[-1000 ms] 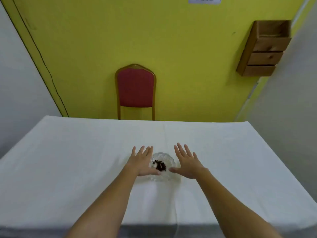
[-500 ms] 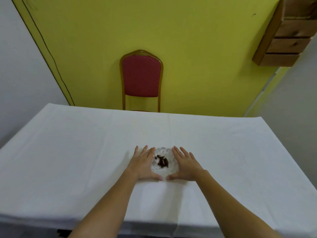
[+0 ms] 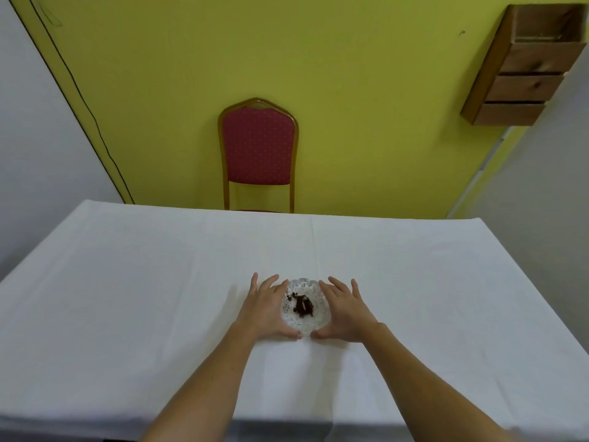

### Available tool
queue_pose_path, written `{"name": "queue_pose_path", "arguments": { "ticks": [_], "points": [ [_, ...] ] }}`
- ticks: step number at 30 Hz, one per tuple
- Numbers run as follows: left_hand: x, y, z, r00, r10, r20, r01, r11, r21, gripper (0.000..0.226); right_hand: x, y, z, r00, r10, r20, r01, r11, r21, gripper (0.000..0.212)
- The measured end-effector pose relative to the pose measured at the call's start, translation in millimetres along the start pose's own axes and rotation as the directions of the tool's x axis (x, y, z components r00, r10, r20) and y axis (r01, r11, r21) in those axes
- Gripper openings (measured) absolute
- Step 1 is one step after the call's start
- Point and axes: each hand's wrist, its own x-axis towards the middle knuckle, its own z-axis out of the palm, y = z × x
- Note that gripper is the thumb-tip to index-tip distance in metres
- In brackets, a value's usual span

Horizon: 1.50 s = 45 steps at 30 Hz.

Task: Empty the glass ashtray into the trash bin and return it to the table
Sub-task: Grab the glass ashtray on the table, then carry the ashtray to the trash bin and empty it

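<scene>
The glass ashtray (image 3: pixel 305 306) sits on the white table (image 3: pixel 127 282) just below the middle of the frame, with a dark clump of ash (image 3: pixel 301 307) in its bowl. The left hand (image 3: pixel 266 311) and right hand (image 3: pixel 345 314) cup it from either side, fingers straight and slightly spread, thumbs curled toward its near edge. A red chair (image 3: pixel 258 151) stands at upper centre, wooden drawers (image 3: pixel 522 68) at upper right
</scene>
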Motion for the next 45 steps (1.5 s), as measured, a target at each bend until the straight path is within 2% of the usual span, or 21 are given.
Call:
{"name": "queue_pose_path", "arguments": {
  "ticks": [8, 15, 28, 35, 45],
  "points": [
    [-7, 1, -18, 0.997, 0.045, -0.057, -0.046, 0.999, -0.003, 0.124, -7, -8, -16, 0.996, 0.016, -0.085, -0.017, 1.0, -0.008, 0.116],
    [-2, 8, -55, 0.977, 0.143, -0.156, -0.141, 0.99, 0.023, 0.126, -20, -15, -54, 0.977, 0.061, -0.203, -0.069, 0.997, -0.031, 0.118],
    [14, 90, -102, 0.905, 0.349, -0.244, -0.336, 0.937, 0.095, 0.124, -89, 17, -122, 0.918, 0.201, -0.342, -0.245, 0.965, -0.09, 0.118],
    [37, 182, -111, 0.845, 0.476, -0.244, -0.454, 0.879, 0.142, 0.124, -156, 74, -149, 0.864, 0.31, -0.397, -0.367, 0.927, -0.075, 0.118],
    [41, 389, -85, 0.75, 0.616, -0.242, -0.613, 0.784, 0.098, 0.12, -309, 204, -176, 0.77, 0.478, -0.423, -0.546, 0.836, -0.05, 0.118]
  ]
}}
